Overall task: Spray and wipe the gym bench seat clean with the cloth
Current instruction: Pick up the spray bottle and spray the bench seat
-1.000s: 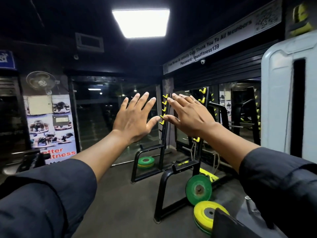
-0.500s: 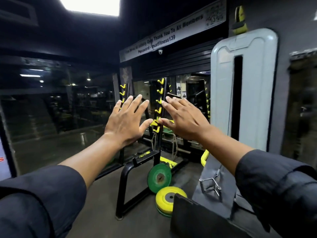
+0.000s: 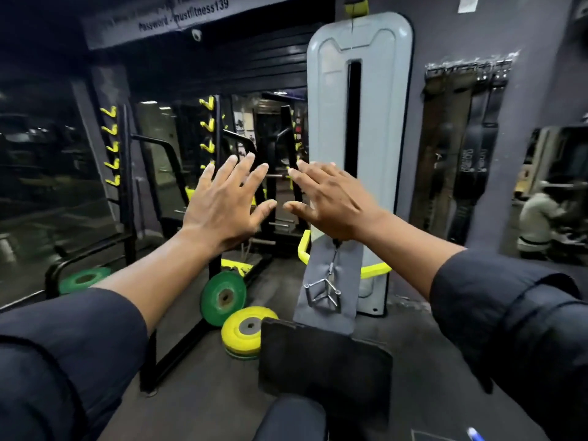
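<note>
Preceding any spraying, both hands, left hand and right hand, were held spread and empty; cloth and spray were judged yet to be fetched.

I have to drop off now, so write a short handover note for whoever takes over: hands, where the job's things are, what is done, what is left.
Left hand: open, fingers spread, raised in front, holding nothing.
Right hand: open, raised beside it, holding nothing.
Black seat pad: low, directly ahead of the body, with a grey bench pad beyond it and a metal cable handle lying on that.
No cloth is in view. A small blue and white item sits at the bottom right edge; cannot tell what it is.
Done: nothing visible; neither hand touches the pad.
Left: find spray and cloth, spray, wipe.
</note>
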Demonstrator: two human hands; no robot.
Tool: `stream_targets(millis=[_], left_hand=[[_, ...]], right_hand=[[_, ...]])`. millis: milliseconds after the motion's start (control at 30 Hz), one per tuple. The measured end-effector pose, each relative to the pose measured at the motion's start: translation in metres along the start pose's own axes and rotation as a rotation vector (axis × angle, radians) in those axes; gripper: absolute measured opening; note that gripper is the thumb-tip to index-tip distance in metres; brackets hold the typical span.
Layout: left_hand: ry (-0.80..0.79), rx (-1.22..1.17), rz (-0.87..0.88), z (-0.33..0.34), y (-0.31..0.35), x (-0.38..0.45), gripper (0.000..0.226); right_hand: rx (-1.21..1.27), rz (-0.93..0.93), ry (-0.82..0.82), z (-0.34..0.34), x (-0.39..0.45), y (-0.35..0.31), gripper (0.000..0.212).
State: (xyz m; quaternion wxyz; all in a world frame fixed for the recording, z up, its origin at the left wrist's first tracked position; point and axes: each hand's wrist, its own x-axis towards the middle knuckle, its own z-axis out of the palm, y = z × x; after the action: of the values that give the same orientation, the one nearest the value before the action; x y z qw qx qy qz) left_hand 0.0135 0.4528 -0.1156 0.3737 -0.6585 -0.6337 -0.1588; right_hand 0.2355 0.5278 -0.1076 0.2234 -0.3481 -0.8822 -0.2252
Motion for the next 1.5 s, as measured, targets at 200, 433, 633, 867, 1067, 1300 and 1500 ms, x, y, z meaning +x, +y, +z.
stream_targets(millis=[200,433,633,867,1067,1300,1500], left_hand=[[-0.045,-0.138,0.094,0.042,0.029,-0.011,0.077],[-0.079,-0.260,0.187,0.080,0.081,-0.008,0.076],[-0.143,-0.333,0.236,0.103,0.139,-0.015,0.080],[-0.241,-0.396,0.279,0.139,0.226,-0.040,0.075],[-0.357,-0.413,0.283,0.173,0.295,-0.064,0.075],[-0.494,-0.466,0.309,0.207,0.358,-0.098,0.077],[-0.640,-0.516,0.422,0.242,0.400,-0.134,0.078]], right_hand=[[-0.049,0.091,-0.104,0.014,-0.033,0.005,0.090],[-0.096,0.220,-0.184,0.031,-0.083,0.028,0.090],[-0.095,0.334,-0.238,0.048,-0.141,0.052,0.084],[-0.076,0.401,-0.352,0.080,-0.222,0.090,0.082],[-0.006,0.463,-0.411,0.115,-0.275,0.126,0.080],[0.087,0.531,-0.534,0.156,-0.342,0.145,0.081],[0.204,0.665,-0.671,0.193,-0.404,0.144,0.095]])
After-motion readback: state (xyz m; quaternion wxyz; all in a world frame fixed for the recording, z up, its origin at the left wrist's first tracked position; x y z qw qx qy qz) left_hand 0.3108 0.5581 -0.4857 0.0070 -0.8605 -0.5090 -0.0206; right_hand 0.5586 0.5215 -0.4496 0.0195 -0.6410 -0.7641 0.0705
